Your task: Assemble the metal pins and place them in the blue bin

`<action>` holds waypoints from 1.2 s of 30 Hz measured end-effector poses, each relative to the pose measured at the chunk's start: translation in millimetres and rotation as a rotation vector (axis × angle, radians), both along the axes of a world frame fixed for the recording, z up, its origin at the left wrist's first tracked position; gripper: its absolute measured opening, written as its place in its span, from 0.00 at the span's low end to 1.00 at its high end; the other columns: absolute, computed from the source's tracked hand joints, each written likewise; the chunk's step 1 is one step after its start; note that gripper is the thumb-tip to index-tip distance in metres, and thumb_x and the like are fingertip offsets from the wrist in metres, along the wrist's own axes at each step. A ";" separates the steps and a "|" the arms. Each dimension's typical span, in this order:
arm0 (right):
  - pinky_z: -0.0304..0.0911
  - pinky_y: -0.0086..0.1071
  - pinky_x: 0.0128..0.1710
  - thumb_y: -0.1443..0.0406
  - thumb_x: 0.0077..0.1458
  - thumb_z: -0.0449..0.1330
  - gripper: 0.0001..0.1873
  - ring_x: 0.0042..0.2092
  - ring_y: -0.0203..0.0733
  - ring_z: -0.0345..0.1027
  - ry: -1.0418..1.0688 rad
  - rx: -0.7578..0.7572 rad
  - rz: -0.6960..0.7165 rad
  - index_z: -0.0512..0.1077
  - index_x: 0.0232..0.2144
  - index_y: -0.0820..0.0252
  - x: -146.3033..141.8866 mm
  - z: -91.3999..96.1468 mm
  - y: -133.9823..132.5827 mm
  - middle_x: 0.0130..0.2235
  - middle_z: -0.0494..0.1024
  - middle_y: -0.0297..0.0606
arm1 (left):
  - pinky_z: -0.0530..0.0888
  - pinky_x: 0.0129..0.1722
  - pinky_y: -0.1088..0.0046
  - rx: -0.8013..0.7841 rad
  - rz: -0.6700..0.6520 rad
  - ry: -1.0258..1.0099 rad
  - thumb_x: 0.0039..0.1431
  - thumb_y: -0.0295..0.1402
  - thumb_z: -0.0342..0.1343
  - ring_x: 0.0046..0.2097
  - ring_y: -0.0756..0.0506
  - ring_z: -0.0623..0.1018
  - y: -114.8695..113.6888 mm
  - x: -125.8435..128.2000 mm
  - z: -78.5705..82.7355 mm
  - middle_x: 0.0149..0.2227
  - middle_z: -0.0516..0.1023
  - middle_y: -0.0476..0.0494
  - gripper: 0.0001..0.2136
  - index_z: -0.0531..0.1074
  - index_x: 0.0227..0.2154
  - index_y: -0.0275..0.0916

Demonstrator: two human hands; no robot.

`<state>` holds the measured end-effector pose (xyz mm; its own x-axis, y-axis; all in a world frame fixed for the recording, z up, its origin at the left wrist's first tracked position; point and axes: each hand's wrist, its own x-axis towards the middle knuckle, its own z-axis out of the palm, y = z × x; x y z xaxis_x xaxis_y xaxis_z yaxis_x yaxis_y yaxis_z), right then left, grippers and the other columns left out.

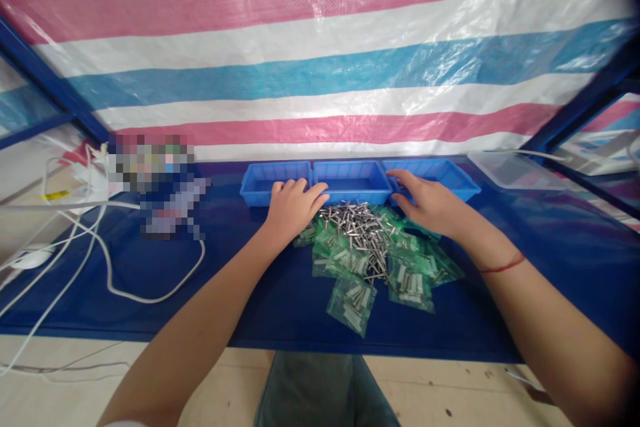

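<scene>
A heap of small loose metal pins (357, 223) lies on the blue table (225, 293), with several green plastic bags of pins (353, 300) spread around and under it. Behind the heap stand three blue trays: left (255, 183), middle (353, 177) and right (450, 173). My left hand (293, 210) rests palm down at the heap's left edge, fingers stretched toward the gap between the left and middle trays. My right hand (430, 203) lies flat at the heap's right, fingertips at the right tray's front rim. Neither hand holds anything.
White cables (115, 287) loop across the table's left side beside a blurred object (165, 193). A clear plastic tray (510, 170) sits at the far right. A striped tarp (320, 53) hangs behind, framed by blue metal bars (575, 117).
</scene>
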<state>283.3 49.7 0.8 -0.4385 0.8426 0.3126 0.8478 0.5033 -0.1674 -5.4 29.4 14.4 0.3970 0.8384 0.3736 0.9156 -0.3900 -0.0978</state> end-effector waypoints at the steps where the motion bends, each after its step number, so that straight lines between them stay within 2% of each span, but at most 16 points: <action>1: 0.66 0.48 0.44 0.62 0.60 0.49 0.27 0.47 0.57 0.72 -0.005 0.003 -0.008 0.55 0.60 0.64 -0.3 0.0 -0.5 0.47 0.75 0.53 | 0.60 0.42 0.62 0.004 0.002 -0.010 0.67 0.46 0.39 0.42 0.40 0.71 -0.1 -0.2 0.3 0.40 0.74 0.41 0.19 0.69 0.52 0.50; 4: 0.64 0.52 0.46 0.60 0.59 0.51 0.28 0.51 0.60 0.68 -0.008 0.093 -0.025 0.57 0.59 0.63 -1.8 5.4 -4.8 0.50 0.73 0.53 | 0.59 0.48 0.56 0.076 -0.010 -0.071 0.65 0.46 0.43 0.51 0.36 0.68 -5.8 0.8 7.3 0.50 0.70 0.37 0.19 0.67 0.54 0.49; 7: 0.60 0.54 0.52 0.58 0.57 0.54 0.27 0.56 0.59 0.61 0.070 0.266 0.009 0.61 0.57 0.59 -8.2 19.9 -16.4 0.55 0.68 0.51 | 0.57 0.54 0.52 0.130 -0.139 -0.161 0.64 0.47 0.44 0.58 0.34 0.62 -25.3 8.3 21.4 0.58 0.62 0.34 0.21 0.66 0.56 0.46; 9: 0.57 0.51 0.56 0.57 0.58 0.55 0.24 0.57 0.56 0.60 0.166 0.329 0.062 0.63 0.55 0.58 -17.4 31.0 -28.0 0.55 0.67 0.49 | 0.58 0.56 0.53 0.052 -0.344 -0.210 0.61 0.52 0.45 0.59 0.36 0.61 -45.7 17.6 28.4 0.58 0.62 0.35 0.26 0.65 0.57 0.45; 11: 0.57 0.49 0.56 0.57 0.58 0.55 0.21 0.56 0.53 0.61 0.250 0.321 0.138 0.66 0.52 0.57 -29.6 38.8 -40.0 0.54 0.68 0.47 | 0.55 0.59 0.50 -0.069 -0.552 -0.209 0.54 0.61 0.47 0.61 0.35 0.59 -67.2 27.7 28.6 0.60 0.61 0.36 0.33 0.65 0.57 0.47; 14: 0.58 0.47 0.56 0.58 0.60 0.54 0.18 0.56 0.51 0.61 0.251 0.194 0.293 0.67 0.50 0.59 -47.8 40.2 -52.7 0.53 0.69 0.48 | 0.47 0.60 0.40 -0.201 -0.652 -0.156 0.43 0.68 0.48 0.64 0.30 0.54 -89.8 37.3 16.4 0.62 0.58 0.37 0.41 0.64 0.58 0.50; 17: 0.59 0.46 0.55 0.58 0.60 0.53 0.18 0.56 0.50 0.61 0.228 0.090 0.385 0.66 0.50 0.60 -59.5 33.5 -57.2 0.53 0.68 0.49 | 0.41 0.59 0.35 -0.249 -0.644 -0.100 0.41 0.68 0.49 0.64 0.29 0.53 -95.5 37.5 1.3 0.62 0.60 0.37 0.42 0.62 0.58 0.52; 21: 0.60 0.45 0.54 0.59 0.61 0.53 0.18 0.55 0.49 0.61 0.246 0.031 0.428 0.66 0.50 0.61 -64.7 26.0 -57.7 0.52 0.69 0.49 | 0.42 0.60 0.36 -0.241 -0.595 -0.069 0.48 0.65 0.46 0.64 0.30 0.54 -90.3 35.0 -9.0 0.61 0.61 0.39 0.37 0.62 0.59 0.52; 25: 0.60 0.44 0.54 0.59 0.61 0.54 0.18 0.54 0.48 0.62 0.263 0.001 0.428 0.67 0.50 0.60 -65.0 22.6 -56.9 0.51 0.70 0.48 | 0.48 0.60 0.40 -0.164 -0.574 -0.064 0.54 0.63 0.43 0.64 0.31 0.54 -84.9 38.4 -15.2 0.61 0.61 0.38 0.34 0.62 0.59 0.51; 31: 0.62 0.45 0.52 0.59 0.62 0.51 0.14 0.51 0.47 0.65 0.282 -0.007 0.404 0.69 0.46 0.59 -66.9 21.6 -55.6 0.47 0.74 0.46 | 0.62 0.53 0.51 -0.075 -0.541 -0.050 0.58 0.57 0.46 0.56 0.34 0.63 -78.0 43.0 -19.3 0.54 0.68 0.39 0.27 0.67 0.54 0.48; 36: 0.63 0.42 0.52 0.60 0.64 0.48 0.15 0.51 0.46 0.67 0.339 -0.069 0.371 0.70 0.45 0.58 -68.2 22.2 -55.0 0.46 0.75 0.44 | 0.65 0.47 0.57 -0.012 -0.538 -0.092 0.60 0.52 0.46 0.53 0.36 0.65 -71.4 44.1 -20.1 0.52 0.70 0.41 0.21 0.70 0.50 0.49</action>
<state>215.1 -5.3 23.0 -0.5954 0.6732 0.4384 0.5063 0.7382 -0.4459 38.6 -42.0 -5.7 0.7369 0.5307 0.4187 0.5913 -0.8062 -0.0188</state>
